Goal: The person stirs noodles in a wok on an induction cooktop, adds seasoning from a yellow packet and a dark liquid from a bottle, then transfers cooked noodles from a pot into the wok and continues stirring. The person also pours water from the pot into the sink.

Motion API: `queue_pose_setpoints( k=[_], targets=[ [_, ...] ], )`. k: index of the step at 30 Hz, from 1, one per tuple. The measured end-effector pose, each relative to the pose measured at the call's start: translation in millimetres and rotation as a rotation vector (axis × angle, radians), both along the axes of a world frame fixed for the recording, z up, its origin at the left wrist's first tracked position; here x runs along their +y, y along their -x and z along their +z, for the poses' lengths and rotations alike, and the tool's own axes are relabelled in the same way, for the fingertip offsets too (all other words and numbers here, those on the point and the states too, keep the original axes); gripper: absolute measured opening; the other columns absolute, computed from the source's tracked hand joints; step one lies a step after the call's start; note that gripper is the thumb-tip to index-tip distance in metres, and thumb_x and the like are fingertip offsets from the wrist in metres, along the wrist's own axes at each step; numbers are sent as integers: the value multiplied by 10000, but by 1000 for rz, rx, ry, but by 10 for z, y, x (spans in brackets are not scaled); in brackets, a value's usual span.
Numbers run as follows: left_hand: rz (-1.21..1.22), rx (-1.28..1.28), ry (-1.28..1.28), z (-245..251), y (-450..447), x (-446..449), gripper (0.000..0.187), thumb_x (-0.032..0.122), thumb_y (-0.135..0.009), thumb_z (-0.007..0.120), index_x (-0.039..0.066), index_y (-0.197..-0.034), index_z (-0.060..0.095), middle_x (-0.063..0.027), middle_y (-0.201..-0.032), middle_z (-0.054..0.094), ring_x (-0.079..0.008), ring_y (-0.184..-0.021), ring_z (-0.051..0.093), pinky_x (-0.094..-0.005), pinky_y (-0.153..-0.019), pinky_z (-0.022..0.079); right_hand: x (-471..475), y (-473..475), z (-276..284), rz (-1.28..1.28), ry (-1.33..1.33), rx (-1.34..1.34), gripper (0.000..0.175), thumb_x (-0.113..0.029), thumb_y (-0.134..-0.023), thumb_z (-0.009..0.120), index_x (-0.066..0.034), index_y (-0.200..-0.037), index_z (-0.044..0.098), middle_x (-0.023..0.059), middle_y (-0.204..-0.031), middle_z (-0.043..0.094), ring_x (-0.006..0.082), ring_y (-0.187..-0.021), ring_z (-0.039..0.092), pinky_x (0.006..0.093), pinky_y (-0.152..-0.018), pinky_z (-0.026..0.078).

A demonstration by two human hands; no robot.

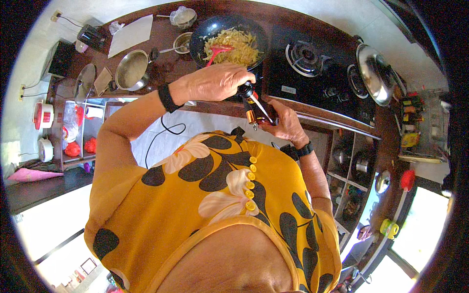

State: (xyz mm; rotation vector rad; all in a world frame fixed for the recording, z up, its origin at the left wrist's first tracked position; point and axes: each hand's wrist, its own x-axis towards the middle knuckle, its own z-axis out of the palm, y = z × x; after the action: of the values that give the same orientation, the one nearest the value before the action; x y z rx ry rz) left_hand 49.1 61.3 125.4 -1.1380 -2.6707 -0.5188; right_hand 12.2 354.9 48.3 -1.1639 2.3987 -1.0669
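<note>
Both hands are at a black handheld object [248, 100] with a copper-coloured band and a small metal tip; its exact kind is unclear. My left hand [216, 82] grips its upper end. My right hand [285, 122] holds its lower right side, where a dark part and a pale strip show. Just beyond my left hand, a black wok [199, 40] holds shredded, yellowish food [238, 45]. A red spatula [220, 50] rests in the food, its handle partly hidden behind my left hand.
A gas burner [306, 56] lies right of the wok, with a large metal lid [373, 75] farther right. Left of the wok are a metal saucepan [132, 69], a small bowl [183, 41] and a glass lid [85, 82]. The counter's front edge [329, 119] runs near my right hand.
</note>
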Motion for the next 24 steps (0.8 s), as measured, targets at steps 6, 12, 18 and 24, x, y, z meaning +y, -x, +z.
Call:
queue_pose_setpoints(
  k=[6,12,18,24],
  targets=[
    [9,-709,-230,140,137,-208,328,74,-970,577,62,-1287,661,-105,-860,688,-177,-778,672,-333,-740,533,-108,37,24,2,-17,250,533,-256,-679,869,-53,-1116,642,142,-940,679,336,-855,690,405,-724,552],
    [218,-677,-560,-312,240,-557,453,196,-1011,594,117,-1455,540,-36,-876,659,-122,-741,615,-283,-693,517,-210,135,43,-177,-24,346,514,-302,-692,873,-88,-1094,635,108,-906,676,340,-843,687,422,-695,548],
    [1000,-271,-68,-1255,-173,-756,602,385,-894,718,42,-1321,468,-244,-1168,590,-431,-1087,607,-504,-900,519,-261,506,0,-324,-329,444,565,-484,-707,832,-103,-1046,589,133,-934,690,359,-853,693,478,-703,555],
    [957,-300,-226,-1623,-269,-773,547,202,-936,624,47,-1423,431,-257,-1053,641,-442,-1009,628,-522,-851,519,-448,851,103,-311,-535,443,477,-469,-745,797,-93,-968,605,152,-868,711,381,-853,699,489,-732,543]
  ],
)
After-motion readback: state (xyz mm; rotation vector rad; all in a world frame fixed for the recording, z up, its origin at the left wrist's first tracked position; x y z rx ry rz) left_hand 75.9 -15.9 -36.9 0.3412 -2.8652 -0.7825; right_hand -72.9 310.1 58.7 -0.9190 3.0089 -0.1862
